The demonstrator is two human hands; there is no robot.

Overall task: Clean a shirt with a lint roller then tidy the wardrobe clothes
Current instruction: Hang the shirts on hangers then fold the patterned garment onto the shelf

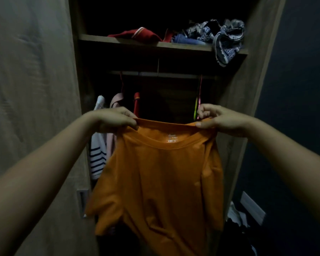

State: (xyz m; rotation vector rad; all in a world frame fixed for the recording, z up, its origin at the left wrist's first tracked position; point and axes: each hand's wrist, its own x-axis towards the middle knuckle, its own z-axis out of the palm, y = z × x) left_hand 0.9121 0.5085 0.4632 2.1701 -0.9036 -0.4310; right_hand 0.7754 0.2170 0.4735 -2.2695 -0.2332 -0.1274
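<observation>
An orange T-shirt hangs in front of the open wardrobe, its neck opening stretched wide and its label visible inside the collar. My left hand pinches the left side of the collar. My right hand pinches the right side at the same height. The shirt's body drops freely below my hands. No lint roller is in view.
The wardrobe shelf holds a red garment and crumpled patterned clothes hanging over its edge. Below the rail hang a striped top, a pink garment and a red one. Wardrobe doors stand open on both sides. Clothes lie on the floor at lower right.
</observation>
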